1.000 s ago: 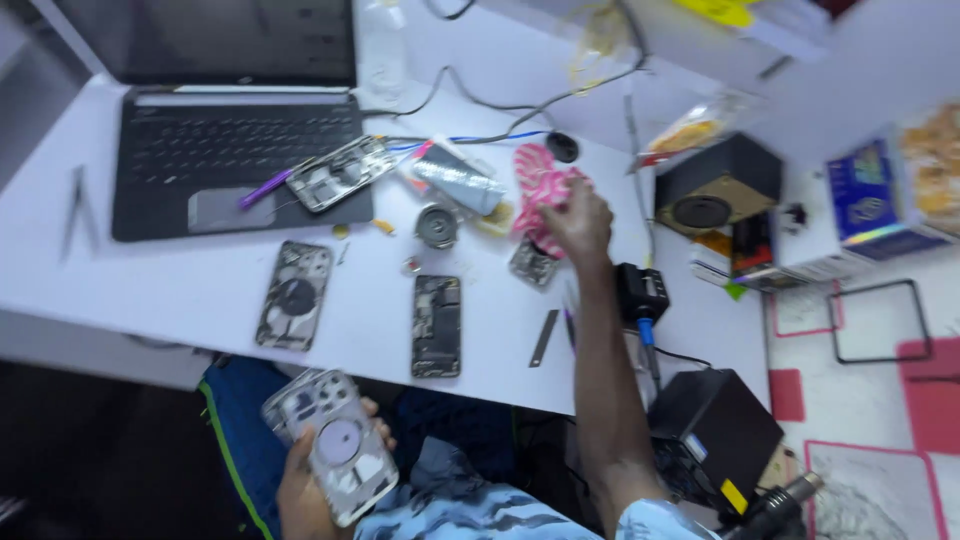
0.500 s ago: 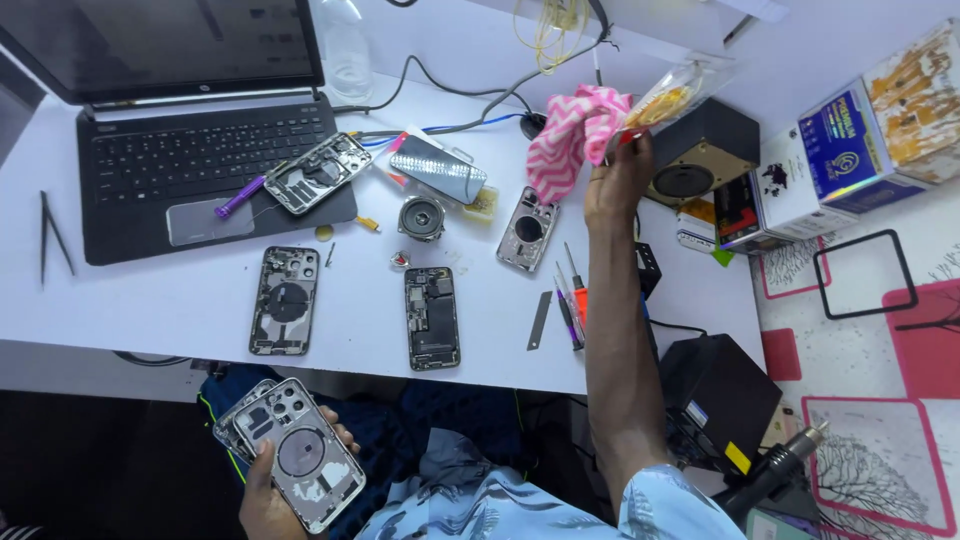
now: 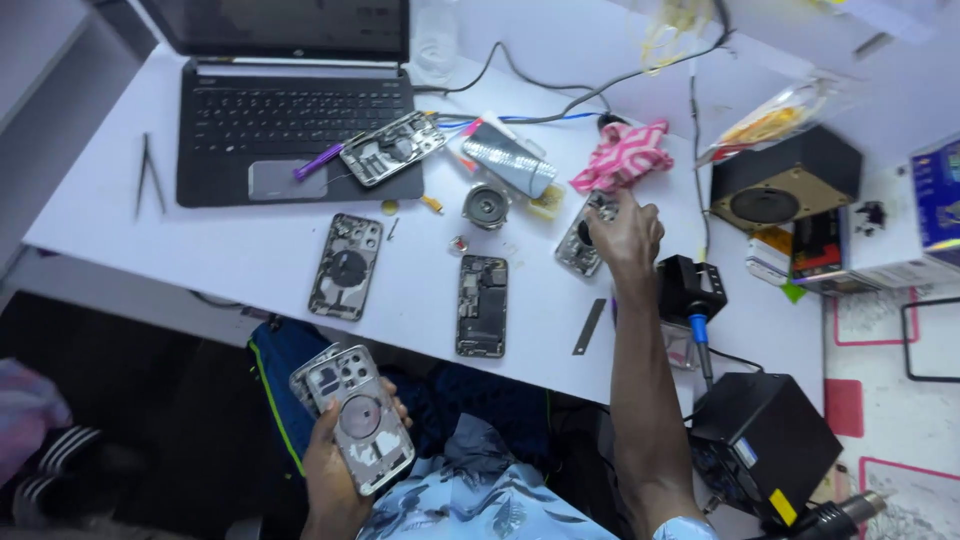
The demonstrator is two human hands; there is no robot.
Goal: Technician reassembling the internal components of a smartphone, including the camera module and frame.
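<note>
The left hand [image 3: 335, 465] is down below the near edge of the white table [image 3: 230, 250], over the lap, gripping a stack of silver phone housings [image 3: 355, 415] with the camera cut-outs turned up and the fingers wrapped round the edges. The right hand [image 3: 625, 232] reaches out over the table, right of centre, its fingers closed on the upper end of a phone back frame [image 3: 578, 245] that lies flat there; most of that frame's right side is hidden under the palm. Just beyond the hand lies a crumpled pink-and-white cloth [image 3: 622, 158]. Left of the hand, an opened phone body [image 3: 482, 305] lies near the table's edge, and further left another back housing [image 3: 346, 265]. A small round speaker [image 3: 486, 205] sits between them and the far side. A black laptop [image 3: 300, 110] stands at the far left with one more housing [image 3: 392, 148] resting on its right corner. Tweezers [image 3: 148, 175] lie at the far left of the table.
</note>
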